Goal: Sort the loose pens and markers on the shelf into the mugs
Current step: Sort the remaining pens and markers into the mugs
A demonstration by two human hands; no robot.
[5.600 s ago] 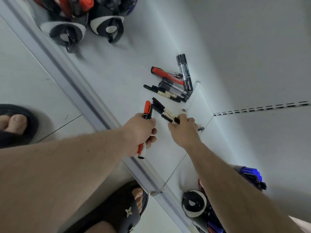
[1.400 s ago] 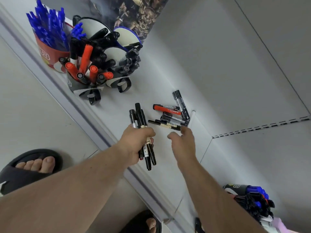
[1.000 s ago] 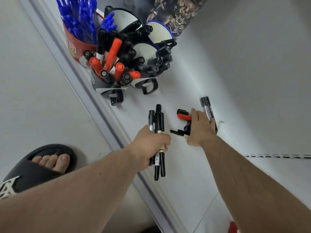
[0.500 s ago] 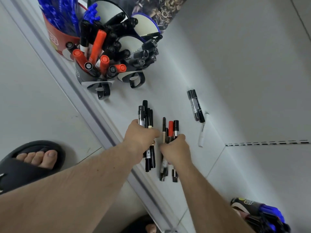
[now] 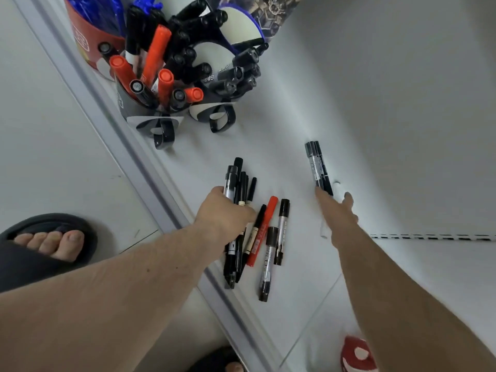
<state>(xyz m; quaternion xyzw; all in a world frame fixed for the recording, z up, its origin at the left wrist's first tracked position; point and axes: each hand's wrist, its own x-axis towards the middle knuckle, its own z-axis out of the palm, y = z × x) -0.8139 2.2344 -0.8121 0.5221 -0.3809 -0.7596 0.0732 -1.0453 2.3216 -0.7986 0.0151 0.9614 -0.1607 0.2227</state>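
Observation:
My left hand [image 5: 224, 210] grips a bundle of several black markers [image 5: 236, 181] over the white shelf [image 5: 281, 146]. Just right of it lie loose markers on the shelf: a thin black pen, a red marker [image 5: 264, 229] and two black-and-silver markers [image 5: 281, 232]. My right hand [image 5: 336, 210] reaches out with straight fingers and touches the near end of two black markers [image 5: 318, 166] lying side by side further back. Mugs crowded with red and black markers [image 5: 150, 108] stand at the far left of the shelf.
A red cup of blue pens [image 5: 88, 36] stands behind the mugs. The shelf's grey front rail [image 5: 139, 162] runs diagonally. A white bracket [image 5: 326, 232] lies under my right hand. A red mug [image 5: 357, 355] shows at the bottom right. My feet in dark slippers [image 5: 45, 248] are below.
My right hand has let go of the red and black markers, which now lie on the shelf, and has stretched back to the two black markers. My left hand still grips its bundle.

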